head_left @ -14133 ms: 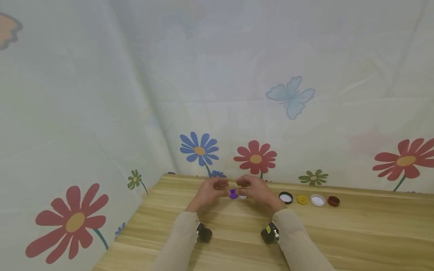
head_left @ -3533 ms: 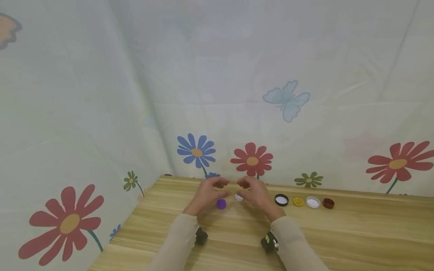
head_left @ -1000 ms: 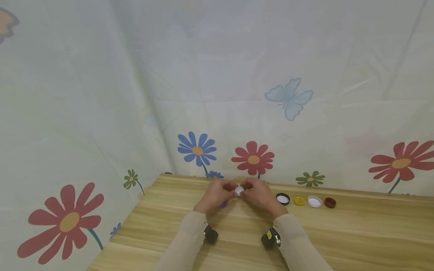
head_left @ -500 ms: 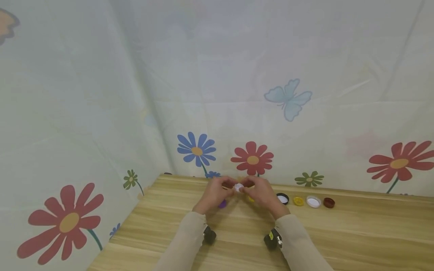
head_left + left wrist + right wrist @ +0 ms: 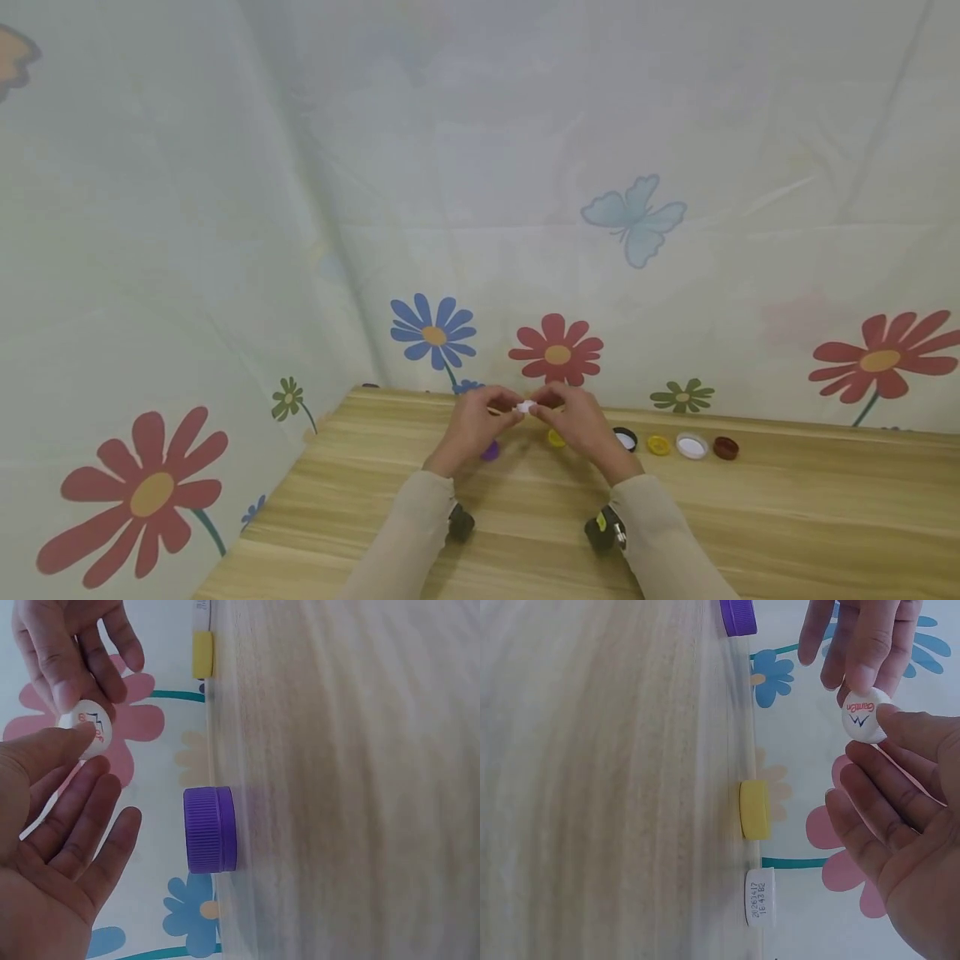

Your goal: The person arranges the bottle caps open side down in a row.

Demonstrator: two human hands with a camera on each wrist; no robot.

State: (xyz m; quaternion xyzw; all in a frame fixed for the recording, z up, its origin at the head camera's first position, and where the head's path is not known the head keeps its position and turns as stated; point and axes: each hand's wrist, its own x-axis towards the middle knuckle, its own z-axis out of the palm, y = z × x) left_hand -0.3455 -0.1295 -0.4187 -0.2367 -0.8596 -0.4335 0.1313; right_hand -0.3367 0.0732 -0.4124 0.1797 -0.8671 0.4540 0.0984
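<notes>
A small white bottle cap [image 5: 526, 407] with red and blue print is held above the table. My left hand [image 5: 474, 427] pinches it from the left between thumb and fingers, and my right hand [image 5: 576, 423] pinches its other side. The printed face of the cap [image 5: 862, 716] shows in the right wrist view, partly under a thumb. In the left wrist view, a ribbed purple cap [image 5: 210, 830] stands on the table below my left hand. A yellow cap [image 5: 754, 810] and a white cap [image 5: 760, 897] with a stamped date stand below my right hand.
To the right of my right hand, a row holds a black-rimmed cap [image 5: 626, 439], a yellow lid [image 5: 658, 446], a white lid [image 5: 692, 447] and a dark red cap [image 5: 726, 448]. A flowered cloth [image 5: 480, 167] hangs behind the wooden table [image 5: 525, 533].
Earlier my hands stood around a purple piece, then beside the white cap with the purple cap set down at left. Over the last second the white cap has risen and tilted in both hands.
</notes>
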